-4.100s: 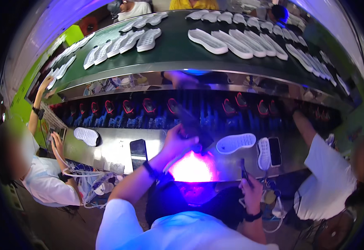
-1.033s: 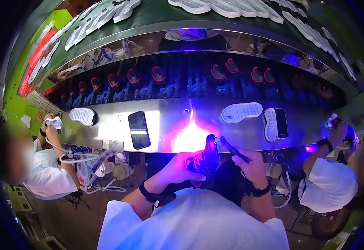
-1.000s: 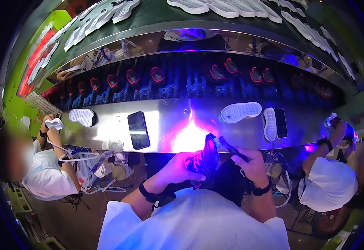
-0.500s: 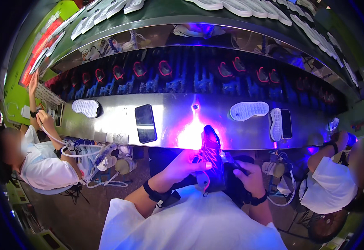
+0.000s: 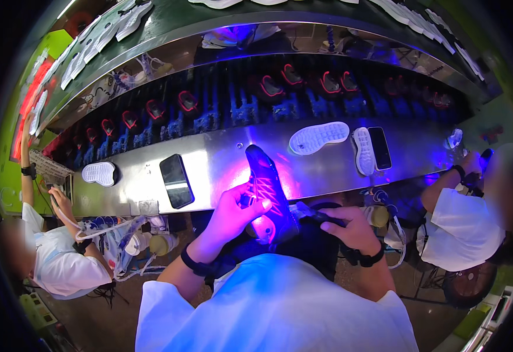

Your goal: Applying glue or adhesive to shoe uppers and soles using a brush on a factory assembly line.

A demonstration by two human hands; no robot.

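Note:
My left hand [image 5: 232, 212] grips a dark shoe upper [image 5: 268, 190] on its last, toe pointing away from me, lit purple-pink. My right hand [image 5: 350, 226] is closed on a thin dark tool [image 5: 315, 214] whose tip lies against the shoe's right side near the heel. Both hands are at the near edge of the steel workbench [image 5: 221, 158], just above my white shirt.
On the bench lie a black phone [image 5: 176, 180], a white sole [image 5: 318, 137], another white sole with a phone [image 5: 372, 149] beside it, and a sole at the far left [image 5: 100, 173]. Shoes on lasts line the blue rack [image 5: 239, 100] behind. Seated people in white work at left [image 5: 63, 264] and right [image 5: 461, 223].
The shoe has come down from the rack to the bench's near edge and now sits between both hands, with the tool against it. The view has tilted down slightly.

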